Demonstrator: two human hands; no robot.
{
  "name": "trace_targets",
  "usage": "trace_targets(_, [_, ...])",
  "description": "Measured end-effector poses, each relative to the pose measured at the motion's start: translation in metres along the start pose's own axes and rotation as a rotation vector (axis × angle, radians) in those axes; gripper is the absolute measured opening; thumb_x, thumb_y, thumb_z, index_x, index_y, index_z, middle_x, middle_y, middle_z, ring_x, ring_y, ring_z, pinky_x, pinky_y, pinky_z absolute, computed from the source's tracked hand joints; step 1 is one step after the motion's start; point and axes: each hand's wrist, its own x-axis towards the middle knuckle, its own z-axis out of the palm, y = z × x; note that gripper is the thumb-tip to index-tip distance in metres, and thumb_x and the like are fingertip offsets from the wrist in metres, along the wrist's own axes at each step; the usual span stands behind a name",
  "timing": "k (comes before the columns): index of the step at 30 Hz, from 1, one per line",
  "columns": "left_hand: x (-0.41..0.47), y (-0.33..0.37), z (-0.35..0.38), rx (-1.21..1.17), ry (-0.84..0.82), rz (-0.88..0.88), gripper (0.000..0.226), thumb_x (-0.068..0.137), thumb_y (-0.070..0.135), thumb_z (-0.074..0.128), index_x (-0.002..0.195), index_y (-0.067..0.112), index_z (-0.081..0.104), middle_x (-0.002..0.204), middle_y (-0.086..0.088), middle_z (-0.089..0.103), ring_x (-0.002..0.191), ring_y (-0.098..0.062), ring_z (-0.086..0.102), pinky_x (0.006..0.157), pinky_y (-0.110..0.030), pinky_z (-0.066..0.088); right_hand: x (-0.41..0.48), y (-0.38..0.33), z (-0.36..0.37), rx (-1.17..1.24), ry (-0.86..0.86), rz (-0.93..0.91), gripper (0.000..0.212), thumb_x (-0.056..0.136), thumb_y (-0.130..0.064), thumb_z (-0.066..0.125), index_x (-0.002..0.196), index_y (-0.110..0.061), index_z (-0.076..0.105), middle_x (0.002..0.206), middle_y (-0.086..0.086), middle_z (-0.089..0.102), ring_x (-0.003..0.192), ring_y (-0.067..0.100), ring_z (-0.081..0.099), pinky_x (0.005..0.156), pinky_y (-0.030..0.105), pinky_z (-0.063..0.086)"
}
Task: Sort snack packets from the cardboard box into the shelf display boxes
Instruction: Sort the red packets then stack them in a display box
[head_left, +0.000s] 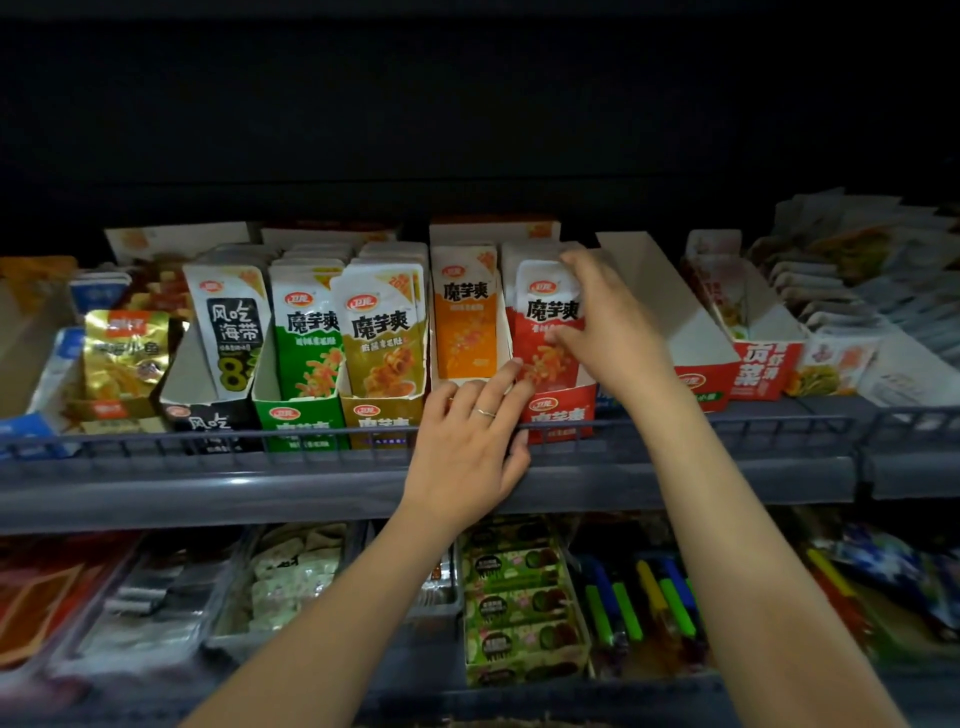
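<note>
A red snack packet (545, 332) stands at the front of the red display box (563, 410) on the upper shelf. My right hand (608, 327) grips this packet from its right side, fingers over its top edge and thumb on its face. My left hand (467, 447) lies over the shelf rail with straight fingers; the fingertips touch the packet's lower left corner and the orange box. Left of it stand the orange packet (465, 317), the brown-gold packet (382, 332), the green packet (306, 332) and the black seaweed packet (231, 322), each in its own display box. The cardboard box is out of view.
A grey wire rail (208, 441) runs along the shelf front. An empty-looking white-walled display box (670, 312) stands right of the red one, then a red-fronted box (756, 369). A gold packet (124, 353) sits far left. The lower shelf holds trays of snacks and lighters (639, 597).
</note>
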Motion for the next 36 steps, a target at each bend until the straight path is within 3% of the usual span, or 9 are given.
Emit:
trace_targets(5, [0.0,0.0,-0.001,-0.003,0.005,0.001,0.043,0.087,0.035,0.046,0.122,0.013,0.057,0.136,-0.006,0.054,0.099,-0.021,0.047,0.09,-0.038,0.033,0.001,-0.003,0.01,-0.111,0.07,0.054,0.072,0.082,-0.022,0.072,0.141,-0.022,0.03,0.138,0.009,0.037,0.098,0.027,0.061,0.068,0.032,0.048])
trace_targets(14, [-0.001,0.0,0.0,-0.012,-0.012,-0.003,0.042,0.088,0.035,0.045,0.124,0.014,0.05,0.135,-0.006,0.054,0.1,-0.021,0.049,0.091,-0.038,0.033,-0.004,-0.003,0.014,-0.147,0.049,-0.037,0.069,0.088,-0.023,0.064,0.145,-0.029,0.025,0.131,0.012,0.04,0.098,0.027,0.059,0.069,0.03,0.045])
trace_targets(20, [-0.001,0.0,-0.004,-0.024,-0.044,0.001,0.045,0.088,0.034,0.045,0.128,0.013,0.051,0.136,-0.006,0.054,0.1,-0.021,0.049,0.09,-0.037,0.033,-0.008,-0.004,0.011,-0.133,0.13,-0.058,0.071,0.083,-0.017,0.064,0.144,-0.019,0.029,0.131,0.014,0.04,0.102,0.029,0.057,0.08,0.036,0.048])
trace_targets(23, [0.001,0.001,-0.01,-0.061,-0.1,-0.016,0.051,0.087,0.032,0.047,0.134,0.011,0.049,0.14,-0.006,0.051,0.106,-0.021,0.049,0.094,-0.038,0.033,-0.021,-0.021,0.006,-0.06,0.282,-0.1,0.059,0.077,-0.006,0.058,0.133,-0.013,0.041,0.126,0.014,0.043,0.095,0.025,0.057,0.074,0.034,0.051])
trace_targets(27, [-0.015,-0.003,-0.031,-0.171,-0.135,0.012,0.058,0.086,0.024,0.048,0.14,0.007,0.037,0.148,-0.009,0.04,0.138,-0.02,0.031,0.112,-0.041,0.017,-0.06,-0.044,0.003,0.056,0.386,-0.261,0.037,0.074,-0.008,0.046,0.11,-0.006,0.054,0.111,0.012,0.052,0.091,0.02,0.052,0.073,0.024,0.038])
trace_targets(29, [-0.046,-0.008,-0.049,-0.22,-0.176,0.082,0.054,0.087,0.024,0.047,0.138,0.007,0.041,0.149,-0.011,0.038,0.141,-0.02,0.027,0.113,-0.042,0.014,-0.089,-0.049,0.008,0.099,0.392,-0.368,0.027,0.072,-0.002,0.05,0.098,-0.003,0.057,0.1,0.013,0.056,0.09,0.021,0.05,0.073,0.027,0.036])
trace_targets(31, [-0.084,-0.01,-0.075,-0.261,-0.256,0.201,0.044,0.087,0.024,0.045,0.127,0.008,0.05,0.141,-0.013,0.048,0.133,-0.022,0.036,0.109,-0.042,0.022,-0.124,-0.053,0.018,0.159,0.281,-0.47,0.02,0.069,0.001,0.053,0.088,-0.002,0.059,0.091,0.012,0.057,0.087,0.022,0.05,0.071,0.03,0.035])
trace_targets(34, [-0.145,-0.005,-0.108,-0.359,-0.496,0.345,0.023,0.086,0.024,0.043,0.099,0.01,0.057,0.105,-0.012,0.064,0.098,-0.028,0.057,0.092,-0.037,0.034,-0.188,-0.053,0.043,0.148,-0.07,-0.614,0.015,0.069,-0.003,0.053,0.082,-0.005,0.06,0.086,0.011,0.057,0.081,0.022,0.046,0.069,0.032,0.032])
trace_targets(36, [-0.186,0.002,-0.12,-0.419,-0.698,0.364,0.026,0.087,0.026,0.041,0.094,0.011,0.061,0.096,-0.007,0.065,0.088,-0.027,0.062,0.085,-0.037,0.039,-0.234,-0.045,0.066,0.119,-0.328,-0.643,0.013,0.072,-0.009,0.052,0.083,-0.009,0.06,0.088,0.009,0.057,0.082,0.021,0.046,0.07,0.031,0.033])
